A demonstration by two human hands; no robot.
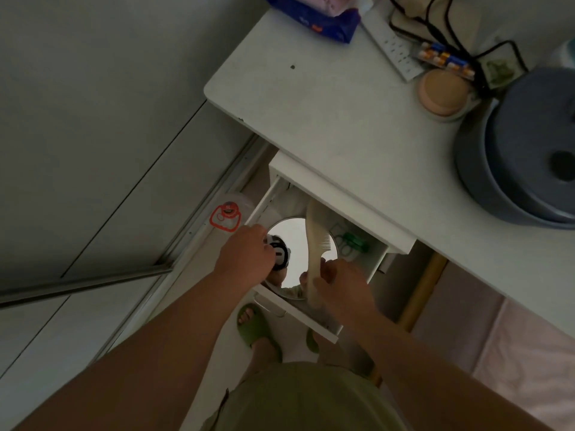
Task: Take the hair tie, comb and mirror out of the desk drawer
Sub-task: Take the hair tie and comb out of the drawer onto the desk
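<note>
Right hand [337, 283] gripped the comb [315, 244]; left hand [249, 248] closed near the hair tie [280, 253], grasp unclear. Lifting carelessly risked scraping the mirror [291, 241].

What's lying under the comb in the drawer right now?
The round mirror lies under the comb, flat in the open drawer. The right hand grips the comb's handle; the left hand covers the mirror's left edge.

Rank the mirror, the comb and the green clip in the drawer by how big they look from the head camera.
1. mirror, the widest, though the hands cover part of it.
2. comb, long but narrow, lying across the mirror.
3. green clip, clearly smallest.
</note>
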